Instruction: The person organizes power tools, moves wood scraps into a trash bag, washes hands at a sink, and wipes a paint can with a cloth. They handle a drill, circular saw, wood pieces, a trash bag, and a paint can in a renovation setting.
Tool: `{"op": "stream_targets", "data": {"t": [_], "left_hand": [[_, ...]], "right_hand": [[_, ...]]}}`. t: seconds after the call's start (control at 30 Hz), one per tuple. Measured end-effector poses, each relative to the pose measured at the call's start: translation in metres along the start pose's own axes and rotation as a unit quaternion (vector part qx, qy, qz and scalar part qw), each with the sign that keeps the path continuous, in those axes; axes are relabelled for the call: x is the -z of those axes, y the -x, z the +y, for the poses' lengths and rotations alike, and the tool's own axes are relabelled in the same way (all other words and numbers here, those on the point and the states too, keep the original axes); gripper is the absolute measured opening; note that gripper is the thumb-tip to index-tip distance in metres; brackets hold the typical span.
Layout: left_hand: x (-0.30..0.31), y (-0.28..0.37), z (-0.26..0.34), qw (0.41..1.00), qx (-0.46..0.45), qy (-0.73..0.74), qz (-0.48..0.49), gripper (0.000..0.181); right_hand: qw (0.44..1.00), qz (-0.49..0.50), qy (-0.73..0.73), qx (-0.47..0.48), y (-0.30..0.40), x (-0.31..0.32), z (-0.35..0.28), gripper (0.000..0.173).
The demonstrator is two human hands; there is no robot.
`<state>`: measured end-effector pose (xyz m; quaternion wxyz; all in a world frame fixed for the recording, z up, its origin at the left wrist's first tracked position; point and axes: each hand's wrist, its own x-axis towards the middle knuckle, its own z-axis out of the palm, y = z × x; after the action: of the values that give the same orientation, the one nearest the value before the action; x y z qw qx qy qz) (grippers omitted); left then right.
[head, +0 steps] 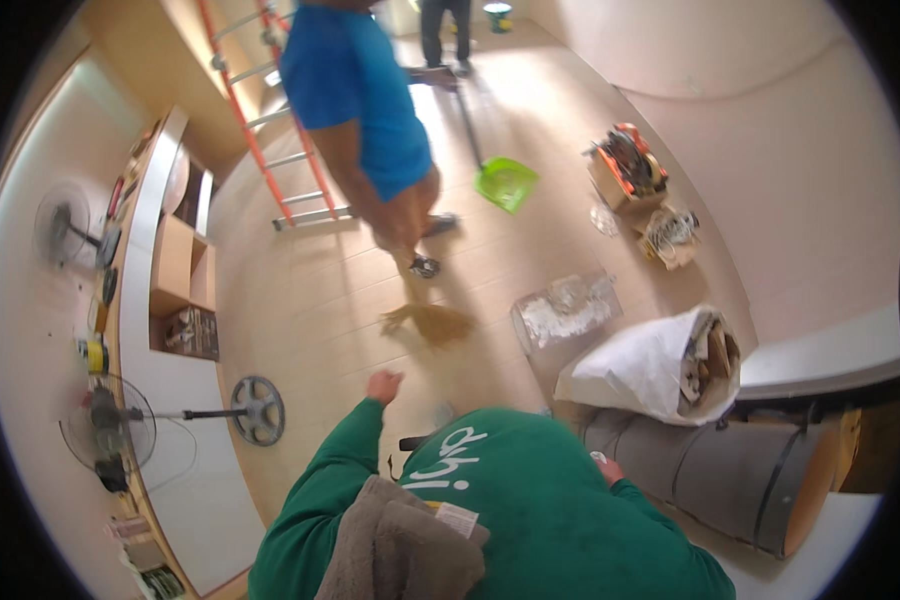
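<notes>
My left hand (384, 386) hangs in front of me over the floor, a little blurred, with its fingers apparently curled. Nothing shows in it, and it touches nothing that I can see. My right hand (609, 470) is low at my right side, partly hidden by my green top (540, 495). A small white thing (598, 456), too small to name, shows at its fingers. A brown towel-like cloth (405, 540) lies over my left side. Ahead, the blurred head of a broom (431, 322) is on the tiled floor (307, 307), near a co-worker's feet.
A co-worker in blue shorts (345, 67) holds a long-handled green dustpan (506, 184). An orange ladder (274, 120) stands behind. On the right are a white sack (637, 367) of scraps, a grey roll (697, 472) and a toolbox (630, 169); on the left, a pedestal fan (109, 420).
</notes>
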<state>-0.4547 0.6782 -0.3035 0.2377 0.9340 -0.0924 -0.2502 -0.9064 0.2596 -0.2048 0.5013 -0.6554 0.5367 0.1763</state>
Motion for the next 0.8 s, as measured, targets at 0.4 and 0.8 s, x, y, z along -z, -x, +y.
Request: {"op": "stream_targets", "data": {"t": [0.4,0.8], "left_hand": [[-0.016,0.231,-0.258,0.788,0.458,0.408,0.049,0.031],[-0.062,0.219,-0.197,0.913,0.149,0.287,0.251,0.043]], "right_hand": [[0.897,-0.028,0.288,0.335,-0.143,-0.144,-0.246,0.042],[0.81,-0.185,0.317,0.458,-0.152,-0.367,-0.511,0.031]]}}
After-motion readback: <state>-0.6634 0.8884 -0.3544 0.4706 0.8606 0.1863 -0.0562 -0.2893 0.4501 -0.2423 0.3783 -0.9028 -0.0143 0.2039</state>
